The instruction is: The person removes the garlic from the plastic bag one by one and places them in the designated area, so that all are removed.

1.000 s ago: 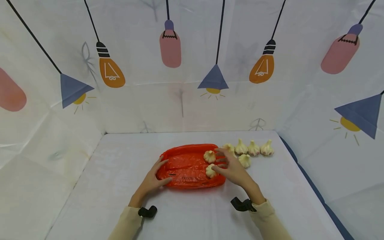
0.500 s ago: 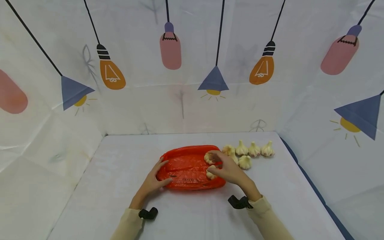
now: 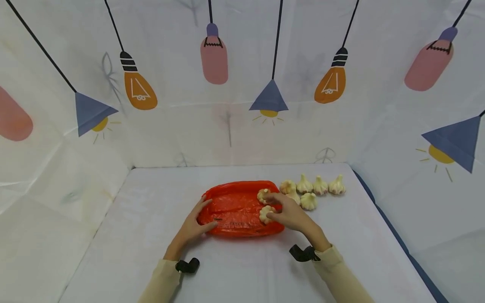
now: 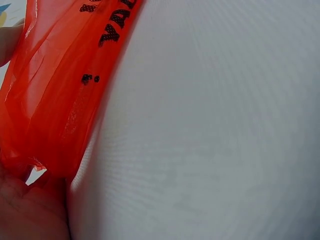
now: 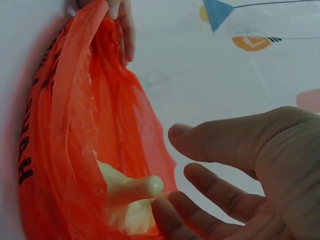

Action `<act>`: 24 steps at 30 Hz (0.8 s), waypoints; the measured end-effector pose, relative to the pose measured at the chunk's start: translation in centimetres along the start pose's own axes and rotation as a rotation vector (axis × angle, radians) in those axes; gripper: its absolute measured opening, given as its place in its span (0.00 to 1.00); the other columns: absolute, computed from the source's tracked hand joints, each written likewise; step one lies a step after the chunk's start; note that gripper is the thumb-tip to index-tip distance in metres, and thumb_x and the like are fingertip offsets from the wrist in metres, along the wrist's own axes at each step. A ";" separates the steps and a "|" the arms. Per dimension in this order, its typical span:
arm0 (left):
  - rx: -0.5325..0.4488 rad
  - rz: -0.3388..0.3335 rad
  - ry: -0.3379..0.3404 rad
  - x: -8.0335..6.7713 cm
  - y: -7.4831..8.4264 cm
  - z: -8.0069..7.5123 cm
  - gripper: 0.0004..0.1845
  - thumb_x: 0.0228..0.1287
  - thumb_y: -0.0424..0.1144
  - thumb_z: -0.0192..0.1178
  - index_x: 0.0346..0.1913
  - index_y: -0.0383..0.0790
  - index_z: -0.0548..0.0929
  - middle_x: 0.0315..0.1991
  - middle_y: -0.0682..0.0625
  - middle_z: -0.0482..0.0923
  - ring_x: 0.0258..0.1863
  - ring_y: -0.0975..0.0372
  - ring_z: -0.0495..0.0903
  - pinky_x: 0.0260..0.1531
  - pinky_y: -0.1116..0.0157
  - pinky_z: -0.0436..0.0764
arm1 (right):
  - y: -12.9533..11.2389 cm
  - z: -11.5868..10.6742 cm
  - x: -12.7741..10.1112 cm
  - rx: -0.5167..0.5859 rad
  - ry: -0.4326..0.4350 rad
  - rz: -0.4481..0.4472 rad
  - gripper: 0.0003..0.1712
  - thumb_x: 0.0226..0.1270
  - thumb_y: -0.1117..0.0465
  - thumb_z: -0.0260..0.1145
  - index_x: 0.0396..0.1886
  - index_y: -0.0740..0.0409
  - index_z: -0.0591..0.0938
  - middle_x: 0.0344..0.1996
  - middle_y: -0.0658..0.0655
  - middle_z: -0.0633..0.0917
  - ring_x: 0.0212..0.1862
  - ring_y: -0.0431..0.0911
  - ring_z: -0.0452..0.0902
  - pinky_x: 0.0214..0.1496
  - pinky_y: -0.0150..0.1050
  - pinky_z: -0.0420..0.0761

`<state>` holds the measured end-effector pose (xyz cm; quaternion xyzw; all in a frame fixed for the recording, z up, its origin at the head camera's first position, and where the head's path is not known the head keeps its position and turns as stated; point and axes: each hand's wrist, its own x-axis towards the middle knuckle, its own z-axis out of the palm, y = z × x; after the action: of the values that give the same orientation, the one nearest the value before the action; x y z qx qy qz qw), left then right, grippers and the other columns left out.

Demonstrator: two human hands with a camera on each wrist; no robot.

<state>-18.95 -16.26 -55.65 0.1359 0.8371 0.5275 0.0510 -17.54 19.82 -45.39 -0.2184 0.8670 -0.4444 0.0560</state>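
Observation:
A red plastic bag (image 3: 231,202) with black print lies on the table, its mouth spread wide. My left hand (image 3: 189,227) holds its left end, thumb on the near rim and fingers on the far rim; the same bag (image 4: 55,95) fills the left side of the left wrist view. Two garlic bulbs, a far one (image 3: 262,195) and a near one (image 3: 266,214), sit inside at the right end. Over that end is my right hand (image 3: 291,212), fingers loosely bent and thumb apart. In the right wrist view its fingertips (image 5: 162,212) are right beside a garlic bulb (image 5: 132,192).
Several more garlic bulbs (image 3: 320,185) stand on the white table at the back right, just beyond the bag. A white sheet (image 3: 235,139) printed with lamps rises behind the table and along both sides.
My right hand has moved a little left, further over the bag's right end, and its fingers have bent more. More of the loose bulbs behind it show. The left hand has stayed put.

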 end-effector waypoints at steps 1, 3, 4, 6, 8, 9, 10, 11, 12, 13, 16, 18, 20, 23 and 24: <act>-0.004 0.003 0.002 0.1 0.0 0.0 0.45 0.61 0.51 0.73 0.79 0.48 0.65 0.85 0.48 0.45 0.83 0.43 0.47 0.76 0.34 0.53 | 0.0 0.0 0.1 0.000 -0.001 0.000 0.26 0.66 0.68 0.71 0.64 0.65 0.78 0.59 0.68 0.82 0.59 0.63 0.81 0.57 0.61 0.83; -0.008 0.005 0.004 0.1 0.0 -0.1 0.45 0.60 0.51 0.73 0.78 0.48 0.65 0.85 0.48 0.46 0.83 0.43 0.47 0.75 0.34 0.53 | 0.2 0.1 0.2 -0.019 0.001 -0.005 0.26 0.65 0.69 0.71 0.63 0.66 0.78 0.60 0.67 0.82 0.60 0.62 0.80 0.58 0.60 0.83; -0.009 0.003 0.004 0.1 0.0 -0.1 0.45 0.60 0.51 0.73 0.78 0.48 0.65 0.85 0.48 0.46 0.83 0.44 0.47 0.76 0.34 0.53 | 0.3 0.2 0.3 -0.020 0.001 0.000 0.27 0.65 0.70 0.71 0.64 0.66 0.78 0.61 0.67 0.82 0.61 0.62 0.79 0.59 0.60 0.83; -0.014 -0.004 0.002 0.1 0.0 -0.1 0.45 0.60 0.51 0.74 0.78 0.48 0.65 0.85 0.49 0.46 0.83 0.44 0.47 0.76 0.34 0.53 | 0.5 0.4 0.4 -0.022 0.001 -0.001 0.27 0.65 0.72 0.70 0.64 0.67 0.78 0.60 0.66 0.82 0.62 0.61 0.79 0.60 0.59 0.83; -0.013 -0.014 -0.001 0.1 0.0 0.0 0.45 0.60 0.51 0.74 0.79 0.50 0.65 0.85 0.50 0.45 0.83 0.45 0.47 0.76 0.34 0.53 | 0.6 0.6 0.5 -0.029 0.004 -0.009 0.26 0.64 0.74 0.69 0.63 0.67 0.78 0.59 0.66 0.83 0.61 0.61 0.80 0.59 0.57 0.84; -0.015 -0.018 -0.002 0.1 0.0 0.0 0.45 0.60 0.51 0.74 0.79 0.50 0.65 0.85 0.50 0.45 0.83 0.45 0.46 0.76 0.34 0.52 | 0.7 0.7 0.6 -0.023 0.004 -0.011 0.26 0.64 0.75 0.69 0.63 0.67 0.78 0.59 0.67 0.83 0.60 0.61 0.80 0.58 0.56 0.84; -0.016 -0.025 -0.003 0.0 0.0 0.0 0.45 0.60 0.51 0.74 0.79 0.51 0.65 0.85 0.51 0.45 0.83 0.45 0.46 0.76 0.34 0.52 | 0.7 0.8 0.6 -0.016 0.005 -0.013 0.26 0.64 0.75 0.68 0.63 0.67 0.79 0.58 0.67 0.83 0.59 0.61 0.81 0.57 0.54 0.85; -0.017 -0.025 -0.002 0.0 0.0 0.0 0.45 0.60 0.50 0.74 0.79 0.51 0.65 0.85 0.51 0.45 0.83 0.45 0.46 0.76 0.34 0.52 | 0.7 0.8 0.6 -0.009 0.006 -0.015 0.25 0.65 0.75 0.67 0.63 0.68 0.79 0.58 0.67 0.84 0.58 0.61 0.81 0.57 0.53 0.85; -0.021 -0.025 -0.001 0.0 0.0 0.0 0.45 0.60 0.50 0.74 0.79 0.51 0.65 0.85 0.51 0.45 0.83 0.45 0.46 0.76 0.34 0.51 | 0.7 0.9 0.6 -0.009 0.009 -0.014 0.25 0.65 0.76 0.67 0.63 0.67 0.79 0.57 0.67 0.84 0.57 0.60 0.82 0.56 0.50 0.86; -0.022 -0.023 0.000 -0.1 0.0 0.0 0.45 0.60 0.49 0.74 0.79 0.51 0.65 0.85 0.51 0.45 0.83 0.45 0.46 0.76 0.34 0.51 | 0.7 1.0 0.6 -0.009 0.011 -0.011 0.25 0.65 0.75 0.66 0.62 0.67 0.79 0.56 0.67 0.84 0.56 0.60 0.82 0.54 0.48 0.86; -0.023 -0.012 0.001 -0.1 0.0 -0.1 0.45 0.60 0.48 0.74 0.79 0.49 0.65 0.85 0.51 0.46 0.83 0.45 0.46 0.76 0.34 0.51 | 0.7 1.2 0.7 -0.007 0.015 0.020 0.24 0.64 0.75 0.67 0.61 0.64 0.81 0.54 0.66 0.86 0.53 0.56 0.83 0.51 0.42 0.86; -0.024 -0.010 0.001 -0.1 -0.1 0.0 0.45 0.60 0.48 0.74 0.79 0.49 0.65 0.85 0.51 0.46 0.83 0.45 0.46 0.76 0.34 0.51 | 0.7 1.3 0.7 -0.013 0.017 0.037 0.24 0.64 0.75 0.69 0.60 0.62 0.82 0.54 0.65 0.86 0.51 0.54 0.83 0.50 0.39 0.86; -0.022 -0.013 0.000 -0.1 -0.2 0.0 0.45 0.60 0.48 0.74 0.79 0.49 0.65 0.85 0.51 0.46 0.83 0.45 0.46 0.76 0.34 0.51 | 0.7 1.3 0.7 -0.025 0.025 0.045 0.23 0.63 0.74 0.69 0.58 0.60 0.83 0.53 0.64 0.86 0.50 0.53 0.84 0.49 0.38 0.85; -0.019 -0.018 -0.002 0.1 -0.1 0.0 0.45 0.60 0.49 0.74 0.79 0.50 0.65 0.85 0.49 0.45 0.83 0.43 0.45 0.76 0.33 0.51 | 0.7 1.3 0.7 -0.041 0.038 0.046 0.23 0.62 0.74 0.69 0.57 0.59 0.83 0.53 0.64 0.87 0.49 0.52 0.84 0.48 0.37 0.86; -0.017 -0.016 -0.001 0.2 -0.1 0.0 0.45 0.60 0.50 0.74 0.79 0.50 0.65 0.85 0.48 0.45 0.83 0.43 0.45 0.75 0.33 0.51 | 0.8 1.3 0.7 -0.045 0.045 0.047 0.22 0.62 0.75 0.69 0.56 0.58 0.84 0.52 0.64 0.87 0.49 0.52 0.84 0.48 0.38 0.86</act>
<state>-19.11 -16.23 -55.72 0.1291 0.8335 0.5342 0.0570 -18.05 18.97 -46.68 -0.1889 0.8827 -0.4283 0.0419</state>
